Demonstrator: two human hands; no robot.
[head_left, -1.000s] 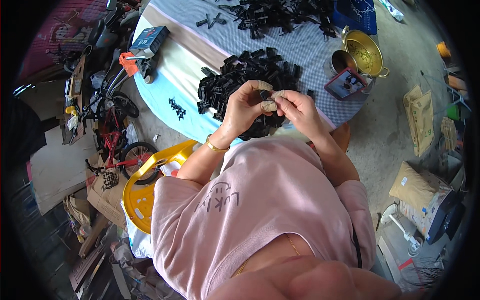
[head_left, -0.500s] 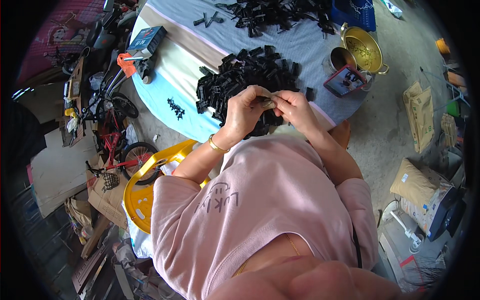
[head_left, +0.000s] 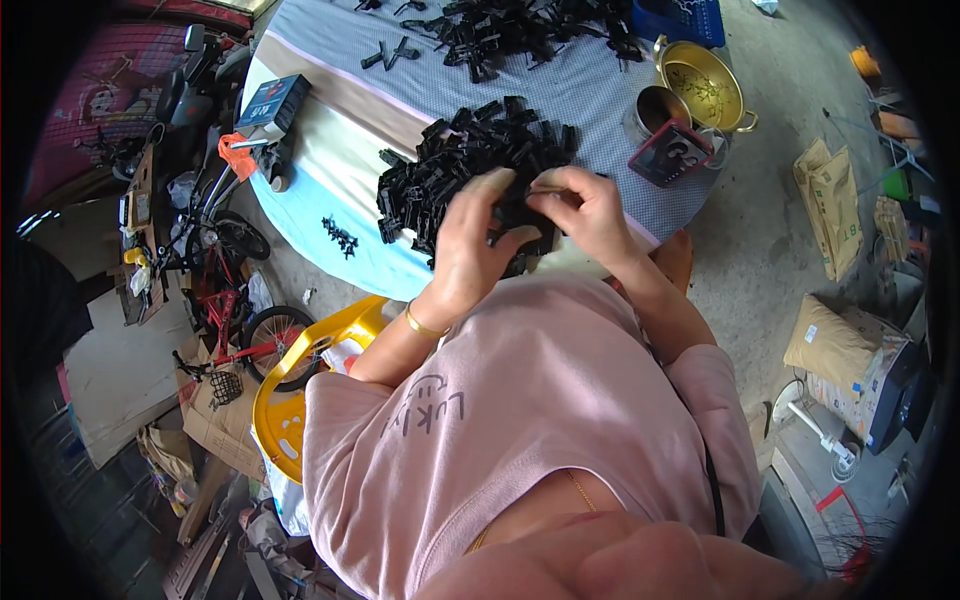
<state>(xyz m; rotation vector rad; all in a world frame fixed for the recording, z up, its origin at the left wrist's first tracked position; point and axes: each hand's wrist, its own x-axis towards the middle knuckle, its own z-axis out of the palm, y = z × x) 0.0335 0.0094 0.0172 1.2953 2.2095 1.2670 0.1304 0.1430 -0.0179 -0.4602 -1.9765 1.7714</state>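
My left hand [head_left: 470,245] is over the near edge of a heap of small black plastic parts [head_left: 440,185]. Its thumb and fingers are apart, and I see nothing held between them. Close beside it, my right hand [head_left: 595,220] has thumb and forefinger pinched together above the right side of the heap. Whatever sits in that pinch is too small and dark to name. A little cluster of tiny black pieces [head_left: 340,236] lies on the light blue part of the tablecloth, left of the heap.
Another black heap [head_left: 500,35] lies at the far side of the table. On the right stand a gold pot [head_left: 735,95] with small bits inside, a metal cup [head_left: 660,108], a phone [head_left: 668,155] and a blue basket [head_left: 690,22]. A box [head_left: 275,105] stands at the left.
The hands met fingertip to fingertip before; now they are apart. My left hand has opened and moved slightly left, while the right keeps its pinch. The whole view has shifted a little.
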